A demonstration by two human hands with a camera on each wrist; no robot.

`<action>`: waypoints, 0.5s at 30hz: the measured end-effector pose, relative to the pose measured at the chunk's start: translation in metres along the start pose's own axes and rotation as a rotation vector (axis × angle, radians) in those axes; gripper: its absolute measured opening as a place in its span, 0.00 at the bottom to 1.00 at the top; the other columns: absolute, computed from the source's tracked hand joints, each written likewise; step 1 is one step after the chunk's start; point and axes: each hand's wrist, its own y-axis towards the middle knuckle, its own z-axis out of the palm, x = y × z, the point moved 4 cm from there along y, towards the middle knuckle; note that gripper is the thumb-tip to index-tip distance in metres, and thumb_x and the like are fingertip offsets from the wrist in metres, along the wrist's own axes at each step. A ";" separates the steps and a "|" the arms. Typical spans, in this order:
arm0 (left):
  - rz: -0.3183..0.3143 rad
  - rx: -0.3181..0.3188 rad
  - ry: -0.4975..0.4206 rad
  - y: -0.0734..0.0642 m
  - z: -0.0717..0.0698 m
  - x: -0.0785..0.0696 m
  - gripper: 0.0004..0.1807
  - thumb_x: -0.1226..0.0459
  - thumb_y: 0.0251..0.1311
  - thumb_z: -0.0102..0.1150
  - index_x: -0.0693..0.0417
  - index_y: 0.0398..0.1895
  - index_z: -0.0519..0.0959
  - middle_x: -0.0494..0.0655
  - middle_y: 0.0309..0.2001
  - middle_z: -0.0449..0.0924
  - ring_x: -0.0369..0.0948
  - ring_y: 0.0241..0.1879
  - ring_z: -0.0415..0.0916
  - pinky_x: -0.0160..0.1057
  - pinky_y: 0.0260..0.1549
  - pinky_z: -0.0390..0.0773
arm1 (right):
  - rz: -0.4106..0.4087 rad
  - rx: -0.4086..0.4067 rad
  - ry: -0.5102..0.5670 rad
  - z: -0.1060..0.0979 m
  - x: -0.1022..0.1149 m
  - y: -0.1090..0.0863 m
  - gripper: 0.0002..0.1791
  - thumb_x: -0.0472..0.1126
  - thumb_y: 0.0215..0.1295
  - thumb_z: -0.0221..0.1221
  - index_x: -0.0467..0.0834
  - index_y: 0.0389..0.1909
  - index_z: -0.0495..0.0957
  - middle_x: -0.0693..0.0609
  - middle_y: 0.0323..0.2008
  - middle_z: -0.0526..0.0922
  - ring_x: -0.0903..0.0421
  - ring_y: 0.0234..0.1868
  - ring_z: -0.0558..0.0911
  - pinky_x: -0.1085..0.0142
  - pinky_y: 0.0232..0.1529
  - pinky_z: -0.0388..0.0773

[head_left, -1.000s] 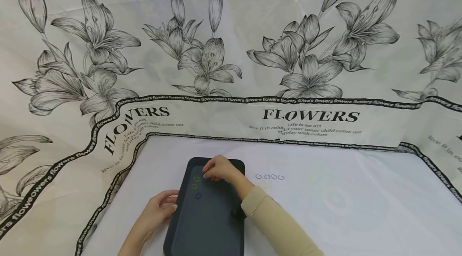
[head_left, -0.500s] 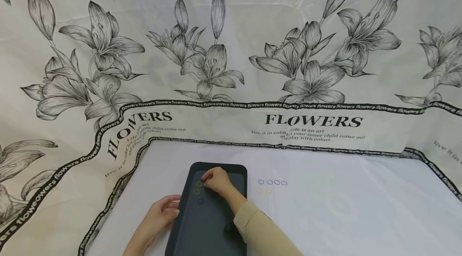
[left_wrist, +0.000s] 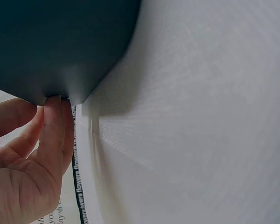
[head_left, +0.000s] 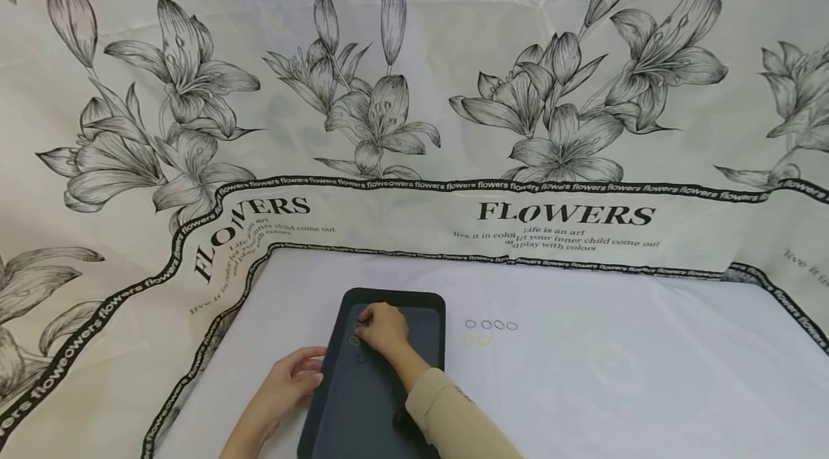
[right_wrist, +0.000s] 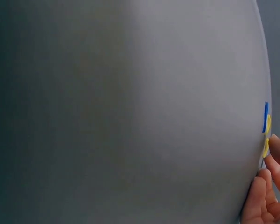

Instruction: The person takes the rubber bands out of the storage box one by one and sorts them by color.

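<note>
A dark grey tray point(head_left: 372, 401) stands on the white cloth. My left hand point(head_left: 285, 383) holds its left edge; in the left wrist view, fingertips point(left_wrist: 52, 109) and thumb meet the tray's rim. Over the tray's far left part, my right hand point(head_left: 385, 329) pinches at a thin yellow ring, partly covered by the fingers. The right wrist view has this yellow ring point(right_wrist: 266, 148) between thumb and index finger. Nearer to me lie a second yellow ring point(head_left: 354, 341) and a blue ring point(head_left: 361, 358), faint against the tray.
Right of the tray, a row of several blue rings point(head_left: 499, 325) lies on the white cloth point(head_left: 615, 373). Two yellow rings point(head_left: 477, 340) sit just in front of that row. A flower-printed curtain point(head_left: 414, 121) hangs behind. A small black object point(head_left: 400, 418) shows beside the right sleeve.
My right hand has moved left and slightly toward me, from beside the far yellow ring onto it. The left hand stays at the tray edge. The head view has shifted a little.
</note>
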 end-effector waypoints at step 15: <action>0.007 0.007 0.001 -0.003 0.000 -0.001 0.25 0.72 0.58 0.53 0.68 0.60 0.66 0.59 0.48 0.75 0.45 0.40 0.77 0.43 0.32 0.77 | 0.068 -0.013 -0.027 0.006 -0.004 0.004 0.11 0.40 0.40 0.73 0.46 0.20 0.79 0.56 0.21 0.79 0.57 0.24 0.76 0.62 0.24 0.72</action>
